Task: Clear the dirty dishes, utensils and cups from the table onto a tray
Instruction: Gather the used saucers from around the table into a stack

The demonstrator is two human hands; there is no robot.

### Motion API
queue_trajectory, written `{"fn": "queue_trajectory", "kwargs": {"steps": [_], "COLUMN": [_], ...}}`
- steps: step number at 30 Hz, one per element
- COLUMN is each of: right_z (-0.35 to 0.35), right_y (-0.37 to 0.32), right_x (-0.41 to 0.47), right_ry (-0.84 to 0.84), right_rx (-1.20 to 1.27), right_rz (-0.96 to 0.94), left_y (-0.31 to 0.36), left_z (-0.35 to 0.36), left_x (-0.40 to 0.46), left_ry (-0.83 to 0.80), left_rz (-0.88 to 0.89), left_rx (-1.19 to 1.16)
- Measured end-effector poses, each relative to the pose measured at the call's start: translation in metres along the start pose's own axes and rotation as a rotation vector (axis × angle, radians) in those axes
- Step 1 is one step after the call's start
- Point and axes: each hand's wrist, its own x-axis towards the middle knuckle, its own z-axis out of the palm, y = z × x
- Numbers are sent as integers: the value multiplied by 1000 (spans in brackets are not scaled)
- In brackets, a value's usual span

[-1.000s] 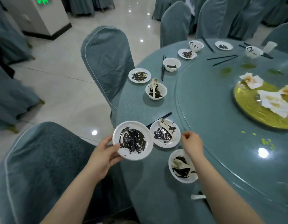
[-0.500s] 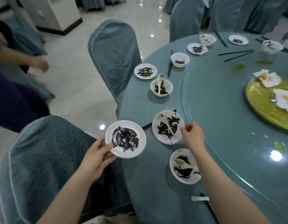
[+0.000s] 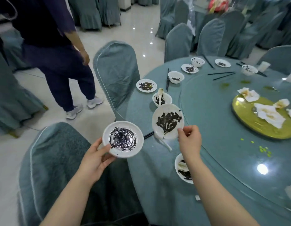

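Your left hand [image 3: 94, 158] gripped a stained white plate [image 3: 123, 139] by its near rim, thumb on top, holding it level off the table's [image 3: 157, 185] edge, over a covered chair [image 3: 56, 160]. Your right hand [image 3: 189, 141] pinched a second dirty plate [image 3: 168, 121] at its lower right rim, tilted up above the table. A white spoon [image 3: 165, 143] lay just below it, beside black chopsticks [image 3: 148, 135]. A dirty bowl [image 3: 182, 168] sat near your right forearm.

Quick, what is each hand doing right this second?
Left hand: grips a sauce-smeared plate.
Right hand: pinches the rim of a tilted dirty plate lifted off the table.
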Motion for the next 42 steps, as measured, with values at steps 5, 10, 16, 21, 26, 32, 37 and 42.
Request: {"fn": "queue_trajectory", "kwargs": {"steps": [5,10,16,21,26,32,37,42], "right_z": [35,86,157,220,276,355,427,498], "right_y": [-41,-78,-101,-121,-143,-168,-182,-193], "right_x": [-54,-133,-220,-272,-302,-337,-331,-290], "right_ry": [-183,-174,-223,-227,-438,-778,-891,-975], "right_rx": [263,358,478,492,457,264,136,119], "right_rz": [153,147,162,183,171,246,267,264], "left_y": [28,58,91,115,130,154,187,232], "left_z": [-48,-123,-232,-296,-357,-409,-437,-451], "left_x": [-24,-55,-91,-113,-120,-107,-61,18], "left_ry": [7,38,52,143,250,244,171,140], "left_rz": [62,120,212,263,283,235,188,153], "left_rx": [-47,-99,-141,-184,-254,-204,-147,-84]}}
